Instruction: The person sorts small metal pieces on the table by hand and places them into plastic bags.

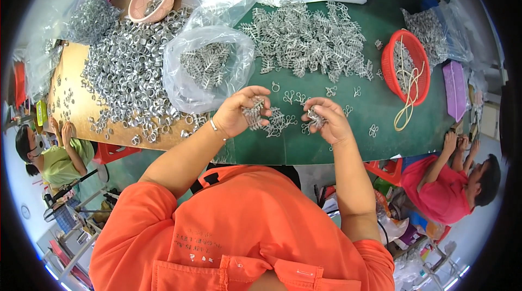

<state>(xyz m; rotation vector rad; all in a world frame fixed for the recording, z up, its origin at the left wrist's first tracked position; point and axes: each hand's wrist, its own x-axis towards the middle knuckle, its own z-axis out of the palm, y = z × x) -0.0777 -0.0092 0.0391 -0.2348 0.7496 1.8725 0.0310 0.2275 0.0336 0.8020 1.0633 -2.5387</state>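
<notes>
My left hand [239, 113], with a bracelet at its wrist, curls its fingers around a small bunch of silvery branched metal castings [253, 116]. Opposite it, my right hand [330, 119] grips more such metal pieces [315, 119] between thumb and fingers. On the green table between the hands lies a little cluster of the same branched castings [280, 123]. Single small looped pieces [289, 96] are scattered just beyond. Farther back spreads a broad heap of branched castings [312, 38]. A clear plastic bag [176, 76], turned open, holds more of them beyond my left hand.
At the left, a large pile of metal rings [130, 68] covers the tan board [68, 73]. A pink basket [163, 5] stands behind it. A red basket [387, 65] with a pale cord [405, 114] sits at the right. People [60, 155] work at both sides.
</notes>
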